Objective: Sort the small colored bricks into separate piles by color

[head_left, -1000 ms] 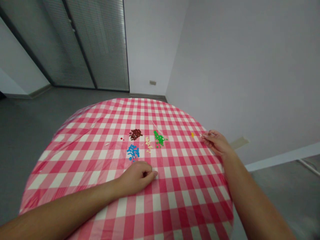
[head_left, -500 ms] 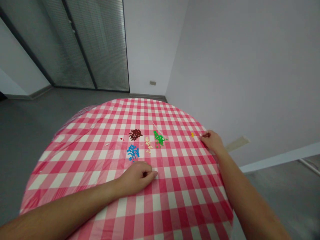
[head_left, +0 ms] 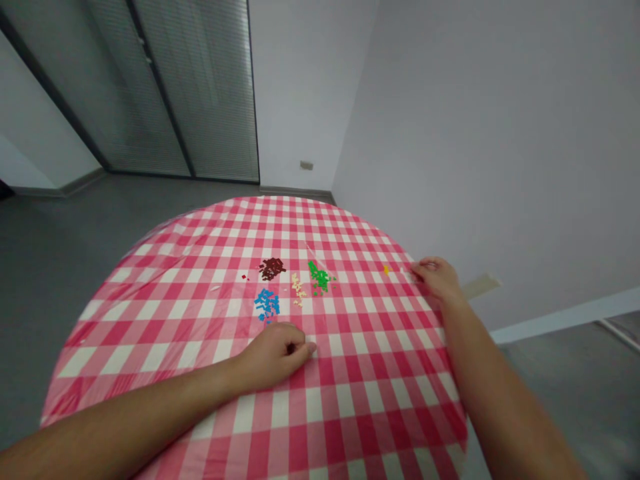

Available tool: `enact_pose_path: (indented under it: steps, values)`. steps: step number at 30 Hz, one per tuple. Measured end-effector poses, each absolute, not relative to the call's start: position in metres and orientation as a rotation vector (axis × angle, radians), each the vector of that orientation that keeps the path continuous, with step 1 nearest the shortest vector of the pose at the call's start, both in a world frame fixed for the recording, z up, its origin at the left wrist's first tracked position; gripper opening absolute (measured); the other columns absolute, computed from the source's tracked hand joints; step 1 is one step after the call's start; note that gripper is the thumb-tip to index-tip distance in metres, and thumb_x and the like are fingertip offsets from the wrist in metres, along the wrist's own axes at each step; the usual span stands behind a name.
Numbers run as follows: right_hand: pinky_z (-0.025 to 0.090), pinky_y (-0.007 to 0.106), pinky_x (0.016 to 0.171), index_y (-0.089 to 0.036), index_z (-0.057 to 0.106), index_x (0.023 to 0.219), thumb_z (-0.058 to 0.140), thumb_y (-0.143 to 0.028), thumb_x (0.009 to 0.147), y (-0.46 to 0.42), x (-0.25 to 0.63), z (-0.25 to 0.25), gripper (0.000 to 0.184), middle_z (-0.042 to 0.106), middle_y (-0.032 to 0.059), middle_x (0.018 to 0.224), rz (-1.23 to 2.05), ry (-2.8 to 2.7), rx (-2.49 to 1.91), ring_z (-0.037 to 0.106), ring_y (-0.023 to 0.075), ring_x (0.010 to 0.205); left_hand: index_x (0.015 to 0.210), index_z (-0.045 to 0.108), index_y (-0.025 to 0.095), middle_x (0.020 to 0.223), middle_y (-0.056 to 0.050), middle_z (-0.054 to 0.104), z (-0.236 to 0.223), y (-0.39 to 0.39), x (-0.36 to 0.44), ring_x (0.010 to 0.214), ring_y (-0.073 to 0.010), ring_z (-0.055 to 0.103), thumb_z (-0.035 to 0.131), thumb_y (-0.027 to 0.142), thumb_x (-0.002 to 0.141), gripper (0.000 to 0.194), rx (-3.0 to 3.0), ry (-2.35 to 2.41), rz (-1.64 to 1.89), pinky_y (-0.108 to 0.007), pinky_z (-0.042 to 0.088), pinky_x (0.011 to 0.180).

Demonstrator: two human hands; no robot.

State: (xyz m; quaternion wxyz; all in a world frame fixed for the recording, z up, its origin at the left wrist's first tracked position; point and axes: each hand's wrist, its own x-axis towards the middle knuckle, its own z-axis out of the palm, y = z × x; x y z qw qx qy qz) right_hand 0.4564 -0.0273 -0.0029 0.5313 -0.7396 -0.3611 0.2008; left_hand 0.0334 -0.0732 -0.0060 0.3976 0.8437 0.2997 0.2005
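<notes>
My left hand (head_left: 275, 357) rests on the checked tablecloth in a loose fist, with nothing visible in it. Just beyond its knuckles lies a pile of small blue pieces (head_left: 267, 304). Cream pieces (head_left: 298, 289), green pieces (head_left: 319, 278) and dark brown pieces (head_left: 272, 269) form separate heaps farther out. At the table's right edge my right hand (head_left: 436, 279) has thumb and fingers pinched together; whatever is between them is too small to make out. A tiny white piece (head_left: 403, 271) lies left of those fingertips, and a few yellow pieces (head_left: 386, 270) sit beyond it.
The round table wears a red and white checked cloth (head_left: 350, 407). A few stray red pieces (head_left: 244, 277) lie left of the brown heap. A pale wall (head_left: 450, 133) rises close behind the right edge. Glass doors with blinds (head_left: 215, 100) stand at the back left.
My right hand has shifted slightly right, away from the yellow pieces, and more of the white piece shows. My left hand and the coloured heaps stay where they were.
</notes>
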Motion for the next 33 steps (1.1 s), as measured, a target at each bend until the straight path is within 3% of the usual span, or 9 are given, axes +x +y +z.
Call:
enact_pose_path:
  steps: [7,17,26,31,33]
  values:
    - [0.059,0.026,0.06,-0.023,0.055,0.073,0.092,-0.028,0.041,-0.035,0.434,0.016,0.049,0.067,-0.0021,0.07,0.813,-0.842,-1.405,0.066,0.0143,0.064,0.055,0.035,0.017,0.053,0.004,0.036,-0.007,-0.073,0.034,0.052,-0.0097,0.038,0.045,0.034,0.093,0.042,2.14,0.77,0.508,-0.024,0.028,0.055]
    - [0.057,0.031,0.074,-0.023,0.054,0.074,0.09,-0.036,0.053,-0.048,0.37,0.05,0.044,0.07,0.0004,0.08,0.903,-1.167,-1.289,0.065,0.0144,0.072,0.055,0.037,0.017,0.053,0.004,0.038,-0.005,-0.073,0.033,0.052,-0.0096,0.039,0.046,0.033,0.092,0.041,2.136,0.764,0.514,-0.024,0.028,0.055]
    - [0.054,0.031,0.069,-0.021,0.055,0.075,0.08,-0.028,0.065,-0.034,0.298,0.032,0.027,0.071,0.0023,0.082,1.062,-1.448,-1.286,0.066,0.0158,0.074,0.054,0.039,0.017,0.052,0.003,0.04,-0.006,-0.073,0.036,0.051,-0.0105,0.04,0.048,0.032,0.091,0.041,2.178,0.748,0.466,-0.026,0.028,0.054]
    - [0.051,0.031,0.068,-0.021,0.06,0.076,0.065,-0.017,0.072,-0.015,0.231,0.008,0.008,0.068,0.0012,0.079,0.9,-1.75,-1.265,0.062,0.0164,0.072,0.054,0.039,0.017,0.051,0.003,0.041,-0.004,-0.072,0.036,0.051,-0.0108,0.041,0.049,0.032,0.091,0.041,2.17,0.761,0.453,-0.026,0.028,0.054]
    - [0.049,0.031,0.067,-0.022,0.062,0.074,0.061,-0.01,0.071,-0.01,0.217,0.002,0.012,0.068,0.001,0.079,0.749,-1.852,-1.321,0.061,0.0167,0.072,0.054,0.038,0.017,0.051,0.004,0.041,-0.003,-0.072,0.035,0.051,-0.0105,0.04,0.049,0.032,0.09,0.041,2.165,0.763,0.45,-0.026,0.028,0.054]
